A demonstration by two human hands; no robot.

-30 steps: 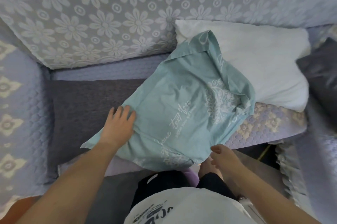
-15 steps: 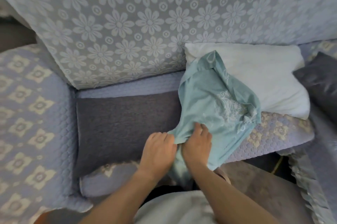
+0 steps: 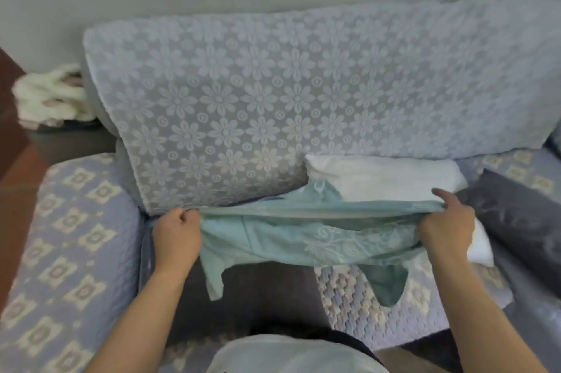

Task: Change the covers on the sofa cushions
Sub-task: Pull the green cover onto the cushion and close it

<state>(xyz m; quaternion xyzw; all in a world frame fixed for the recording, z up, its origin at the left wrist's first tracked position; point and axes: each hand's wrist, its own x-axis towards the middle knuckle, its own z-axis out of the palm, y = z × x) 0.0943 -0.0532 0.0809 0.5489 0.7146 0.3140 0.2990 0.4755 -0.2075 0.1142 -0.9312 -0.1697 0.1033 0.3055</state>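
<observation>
Left hand (image 3: 177, 237) and right hand (image 3: 444, 228) each grip an end of the teal cover (image 3: 303, 236), stretched taut before the white cushion (image 3: 379, 181).

White pillow (image 3: 379, 181) behind stretched cover (image 3: 303, 236)

2 bare forearms were in view, no sleeves reaching the wrists or forearms, no watch, rings or bands visible. Left hand (image 3: 177, 239) and right hand (image 3: 446, 228) were both ungloved. A white top (image 3: 291, 354) showed at the bottom centre, light fabric, with a small dark printed mark at its lower left edge, too cut off to read. Dark, near-black clothing (image 3: 343, 337) showed just above and right of the top; which garment it was could not be told.
</observation>
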